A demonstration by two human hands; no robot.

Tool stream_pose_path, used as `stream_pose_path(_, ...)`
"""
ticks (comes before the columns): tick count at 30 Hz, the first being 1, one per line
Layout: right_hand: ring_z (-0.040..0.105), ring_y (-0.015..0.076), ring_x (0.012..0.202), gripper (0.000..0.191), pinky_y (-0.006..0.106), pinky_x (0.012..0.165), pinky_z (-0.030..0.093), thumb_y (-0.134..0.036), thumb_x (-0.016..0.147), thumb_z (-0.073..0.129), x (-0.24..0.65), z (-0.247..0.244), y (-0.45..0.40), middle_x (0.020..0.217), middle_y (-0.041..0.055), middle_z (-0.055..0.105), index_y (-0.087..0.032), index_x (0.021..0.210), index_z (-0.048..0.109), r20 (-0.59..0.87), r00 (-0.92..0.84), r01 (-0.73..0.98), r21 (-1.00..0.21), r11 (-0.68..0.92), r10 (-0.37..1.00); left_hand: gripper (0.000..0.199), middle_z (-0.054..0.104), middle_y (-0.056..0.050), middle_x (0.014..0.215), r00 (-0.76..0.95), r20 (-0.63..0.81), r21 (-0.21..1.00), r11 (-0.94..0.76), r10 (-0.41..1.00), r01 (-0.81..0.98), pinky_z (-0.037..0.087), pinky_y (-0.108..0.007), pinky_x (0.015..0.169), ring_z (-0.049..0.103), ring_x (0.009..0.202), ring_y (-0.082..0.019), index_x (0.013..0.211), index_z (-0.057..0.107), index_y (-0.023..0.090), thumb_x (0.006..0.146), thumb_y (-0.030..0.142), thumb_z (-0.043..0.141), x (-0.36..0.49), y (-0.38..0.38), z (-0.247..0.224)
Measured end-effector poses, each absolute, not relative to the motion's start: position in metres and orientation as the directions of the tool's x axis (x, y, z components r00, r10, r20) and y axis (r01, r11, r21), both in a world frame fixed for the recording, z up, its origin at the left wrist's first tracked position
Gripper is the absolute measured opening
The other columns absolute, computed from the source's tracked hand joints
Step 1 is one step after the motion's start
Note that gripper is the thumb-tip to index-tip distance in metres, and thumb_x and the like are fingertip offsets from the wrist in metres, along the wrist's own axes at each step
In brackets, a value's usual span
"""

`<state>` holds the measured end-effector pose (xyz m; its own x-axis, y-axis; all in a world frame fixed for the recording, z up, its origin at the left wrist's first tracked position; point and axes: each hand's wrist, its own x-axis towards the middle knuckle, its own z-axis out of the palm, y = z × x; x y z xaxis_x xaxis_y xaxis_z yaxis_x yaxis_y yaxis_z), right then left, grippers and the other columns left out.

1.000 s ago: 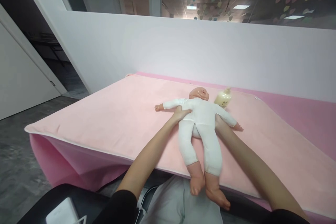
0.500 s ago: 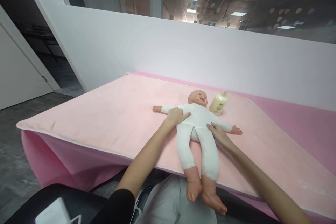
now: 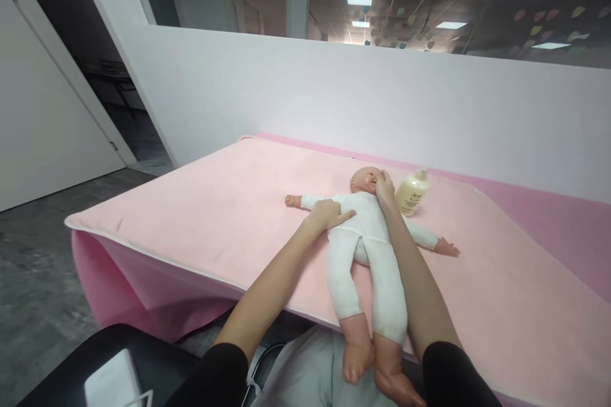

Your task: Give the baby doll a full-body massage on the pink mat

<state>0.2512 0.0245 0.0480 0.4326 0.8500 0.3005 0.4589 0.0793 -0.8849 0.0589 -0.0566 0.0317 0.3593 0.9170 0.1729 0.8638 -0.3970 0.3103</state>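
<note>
A baby doll (image 3: 365, 216) with a white cloth body lies on its back on the pink padded sheet. Its head points away from me and its feet hang past the near edge. My left hand (image 3: 327, 215) is closed round the side of its torso, the thumb stretched over the belly. Against the doll's cheek rests my right hand (image 3: 384, 187), fingers extended and close together, covering part of the face. The right forearm hides one shoulder. Just right of that hand stands a pale yellow pump bottle (image 3: 411, 196).
The pink sheet (image 3: 200, 216) covers a table that meets a white wall (image 3: 310, 89) with glass above. At lower left, a white device (image 3: 113, 381) with a cable lies on a black seat (image 3: 138, 343). A door (image 3: 52, 108) is at the far left.
My right hand has moved from the doll's hip up to its cheek. The left hand stays at the torso. The whole view has shifted slightly.
</note>
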Motion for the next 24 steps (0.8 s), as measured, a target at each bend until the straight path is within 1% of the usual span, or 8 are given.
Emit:
stream_pose_path(4,0.040,0.0197,0.135,0.054,0.037,0.115,0.024,-0.047,0.088,0.038,0.247,0.033,0.024,0.144,0.0087,0.046,-0.019,0.133,0.050,0.408,0.313,0.496,-0.840,0.219,0.858,0.067,0.071,-0.018,0.084,0.375,0.184,0.293,-0.414,0.909,0.862,0.045,-0.039,0.085,0.066,0.094,-0.034,0.076,0.074,0.015,0.086,0.068,0.034,0.062,-0.056,0.030)
stream_pose_path(7,0.034,0.0196,0.139,0.058,0.037,0.116,0.021,-0.050,0.088,0.041,0.253,0.027,0.020,0.149,0.0081,0.040,-0.020,0.138,0.046,0.435,0.263,0.513,-0.819,0.256,0.861,0.064,0.070,-0.020,0.087,0.365,0.233,0.281,-0.421,0.901,0.862,0.042,-0.041,0.088,0.064,0.097,-0.035,0.081,0.074,0.012,0.087,0.063,0.037,0.066,-0.057,0.031)
stream_pose_path(9,0.033,0.0183,0.140,0.058,0.035,0.117,0.021,-0.051,0.089,0.038,0.258,0.024,0.019,0.148,0.0076,0.040,-0.020,0.138,0.045,0.430,0.266,0.503,-0.825,0.256,0.863,0.057,0.069,-0.020,0.091,0.341,0.299,0.303,-0.427,0.892,0.852,0.041,-0.041,0.089,0.063,0.099,-0.034,0.085,0.074,0.011,0.090,0.055,0.037,0.069,-0.058,0.033)
stream_pose_path(12,0.032,0.0177,0.141,0.057,0.034,0.117,0.020,-0.050,0.090,0.037,0.259,0.022,0.019,0.148,0.0084,0.040,-0.018,0.137,0.047,0.433,0.281,0.491,-0.832,0.260,0.856,0.045,0.068,-0.015,0.098,0.267,0.441,0.399,-0.454,0.857,0.797,0.041,-0.037,0.091,0.061,0.101,-0.028,0.097,0.072,0.015,0.094,0.040,0.034,0.079,-0.059,0.036)
stream_pose_path(16,0.035,0.0170,0.140,0.054,0.033,0.117,0.021,-0.045,0.091,0.036,0.256,0.022,0.019,0.146,0.0097,0.043,-0.015,0.133,0.052,0.470,0.277,0.477,-0.824,0.305,0.838,0.038,0.063,-0.009,0.115,0.140,0.575,0.558,-0.511,0.806,0.654,0.040,-0.030,0.096,0.055,0.112,-0.022,0.121,0.062,0.023,0.092,0.034,0.041,0.103,-0.044,0.042)
stream_pose_path(18,0.036,0.0161,0.138,0.052,0.034,0.117,0.021,-0.045,0.091,0.037,0.254,0.022,0.020,0.145,0.0082,0.046,-0.017,0.131,0.053,0.490,0.262,0.464,-0.819,0.337,0.831,0.042,0.059,-0.009,0.124,0.042,0.581,0.648,-0.493,0.813,0.581,0.039,-0.029,0.101,0.052,0.117,-0.021,0.130,0.055,0.022,0.091,0.033,0.044,0.119,-0.027,0.046)
stream_pose_path(20,0.036,0.0157,0.138,0.051,0.034,0.117,0.021,-0.045,0.090,0.037,0.254,0.024,0.021,0.144,0.0075,0.047,-0.017,0.130,0.054,0.489,0.254,0.457,-0.821,0.342,0.834,0.045,0.056,-0.010,0.130,-0.047,0.552,0.732,-0.457,0.832,0.506,0.036,-0.030,0.105,0.050,0.122,-0.021,0.133,0.052,0.020,0.090,0.031,0.046,0.136,-0.006,0.049)
stream_pose_path(24,0.041,0.0165,0.135,0.047,0.033,0.117,0.023,-0.040,0.090,0.038,0.254,0.027,0.023,0.141,0.0077,0.050,-0.017,0.127,0.056,0.475,0.246,0.463,-0.823,0.328,0.845,0.040,0.054,-0.011,0.135,-0.081,0.473,0.828,-0.411,0.877,0.383,0.032,-0.034,0.110,0.047,0.128,-0.022,0.126,0.058,0.018,0.089,0.031,0.048,0.159,0.030,0.046)
